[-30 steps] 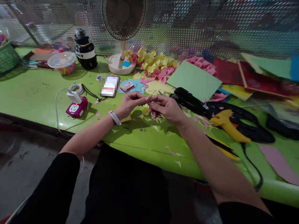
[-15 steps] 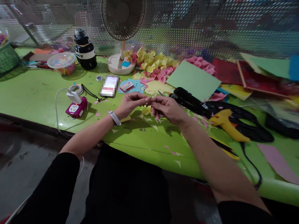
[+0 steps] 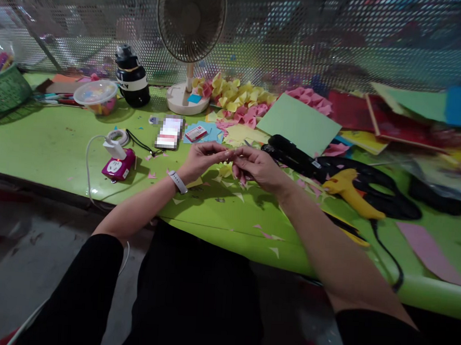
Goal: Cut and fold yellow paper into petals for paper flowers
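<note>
My left hand [image 3: 203, 159] and my right hand [image 3: 259, 166] meet fingertip to fingertip above the green table [image 3: 212, 218]. Both are closed in a pinch. Whatever lies between the fingers is too small or too hidden to make out. Just under the hands is a piece of yellow paper [image 3: 226, 169], with paper scraps [image 3: 238, 196] scattered around it. Beyond my left hand lie blue paper pieces [image 3: 213, 134] with a small red-and-white box [image 3: 196, 134] on top. A black stapler [image 3: 290, 154] rests close to my right hand.
A fan [image 3: 186, 99], a black bottle [image 3: 134, 86] and folded yellow paper flowers [image 3: 239, 92] stand at the back. To the right are a yellow glue gun [image 3: 352, 193] and green paper [image 3: 299, 123]. At left sit a phone [image 3: 170, 132] and a purple power socket [image 3: 118, 165].
Hardly anything differs. The fingertips have shifted very slightly where they meet, and the whole view has moved a touch.
</note>
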Motion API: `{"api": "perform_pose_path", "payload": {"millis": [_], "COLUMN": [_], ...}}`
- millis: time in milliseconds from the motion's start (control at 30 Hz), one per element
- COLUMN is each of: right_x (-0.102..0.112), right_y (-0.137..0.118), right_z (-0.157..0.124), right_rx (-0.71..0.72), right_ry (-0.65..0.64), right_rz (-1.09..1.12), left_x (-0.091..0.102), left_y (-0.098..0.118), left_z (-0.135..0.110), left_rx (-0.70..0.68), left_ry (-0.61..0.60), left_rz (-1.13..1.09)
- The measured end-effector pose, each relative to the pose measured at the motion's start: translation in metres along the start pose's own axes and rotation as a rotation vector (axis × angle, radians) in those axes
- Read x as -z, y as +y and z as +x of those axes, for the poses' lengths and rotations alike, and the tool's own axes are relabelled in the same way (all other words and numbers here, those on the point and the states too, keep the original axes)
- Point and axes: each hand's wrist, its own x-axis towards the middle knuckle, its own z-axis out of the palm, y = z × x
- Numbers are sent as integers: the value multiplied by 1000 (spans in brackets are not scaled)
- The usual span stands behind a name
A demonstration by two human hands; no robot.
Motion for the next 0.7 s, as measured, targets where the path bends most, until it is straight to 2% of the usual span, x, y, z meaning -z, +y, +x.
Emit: {"api": "perform_pose_path", "payload": {"millis": [267, 567, 700], "right_x": [-1, 0, 0], "right_y": [7, 5, 5], "right_z": [3, 2, 2], "right_rx": [30, 26, 34], "right_ry": [14, -25, -34], "right_rz": [-30, -41, -47], "left_x": [3, 4, 3], "left_y": [-5, -6, -3], "left_z": [3, 2, 2], "left_rx": [-33, -27, -25], "left_ry": [82, 31, 44], "left_rz": [27, 13, 5]}}
